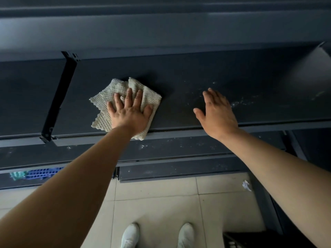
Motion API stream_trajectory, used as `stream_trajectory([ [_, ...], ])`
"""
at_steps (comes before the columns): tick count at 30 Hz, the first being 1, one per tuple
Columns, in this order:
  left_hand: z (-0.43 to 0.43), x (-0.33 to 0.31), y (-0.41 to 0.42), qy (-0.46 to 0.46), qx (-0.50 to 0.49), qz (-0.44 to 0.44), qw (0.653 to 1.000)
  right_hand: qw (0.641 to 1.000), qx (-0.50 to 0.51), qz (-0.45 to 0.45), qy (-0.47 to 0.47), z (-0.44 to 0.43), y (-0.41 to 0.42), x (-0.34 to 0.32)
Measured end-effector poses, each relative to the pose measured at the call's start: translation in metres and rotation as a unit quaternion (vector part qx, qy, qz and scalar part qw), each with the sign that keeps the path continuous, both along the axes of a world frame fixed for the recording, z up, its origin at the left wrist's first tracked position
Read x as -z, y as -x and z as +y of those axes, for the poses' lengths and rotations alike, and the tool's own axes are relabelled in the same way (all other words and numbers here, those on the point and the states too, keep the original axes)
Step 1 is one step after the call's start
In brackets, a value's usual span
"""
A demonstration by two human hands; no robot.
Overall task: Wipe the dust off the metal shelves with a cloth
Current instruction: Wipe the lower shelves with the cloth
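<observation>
A pale waffle-textured cloth (pixel 114 93) lies crumpled on a dark metal shelf (pixel 179 77). My left hand (pixel 129 111) presses flat on the cloth with its fingers spread, near the shelf's front edge. My right hand (pixel 217 111) is over the same shelf to the right, fingers straight, holding nothing; whether it touches the surface is unclear. White dust specks (pixel 238 102) dot the shelf just right of that hand.
A black upright bracket (pixel 59 99) divides the shelf at left. Lower dusty shelves (pixel 179 147) step out beneath. A blue perforated crate (pixel 43 173) sits low at left. Beige floor tiles (pixel 161 203), my white shoes (pixel 130 235) and a paper scrap (pixel 246 185) are below.
</observation>
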State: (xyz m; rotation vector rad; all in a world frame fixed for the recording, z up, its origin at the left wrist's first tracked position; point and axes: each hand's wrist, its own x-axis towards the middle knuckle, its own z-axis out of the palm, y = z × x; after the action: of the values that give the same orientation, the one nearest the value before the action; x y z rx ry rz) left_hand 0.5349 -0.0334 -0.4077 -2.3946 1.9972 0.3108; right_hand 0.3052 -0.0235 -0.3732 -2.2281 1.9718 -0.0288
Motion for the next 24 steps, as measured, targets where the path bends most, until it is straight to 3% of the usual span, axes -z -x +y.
stream_trajectory([
  [12, -0.017, -0.002, 0.157, 0.000, 0.102, 0.026, 0.994, 0.998, 0.035, -0.041, -0.030, 0.008, 0.081, 0.002],
  [24, -0.002, 0.000, 0.110, 0.013, 0.119, 0.033, 0.992, 0.997, 0.047, -0.050, -0.038, 0.009, 0.070, 0.007],
])
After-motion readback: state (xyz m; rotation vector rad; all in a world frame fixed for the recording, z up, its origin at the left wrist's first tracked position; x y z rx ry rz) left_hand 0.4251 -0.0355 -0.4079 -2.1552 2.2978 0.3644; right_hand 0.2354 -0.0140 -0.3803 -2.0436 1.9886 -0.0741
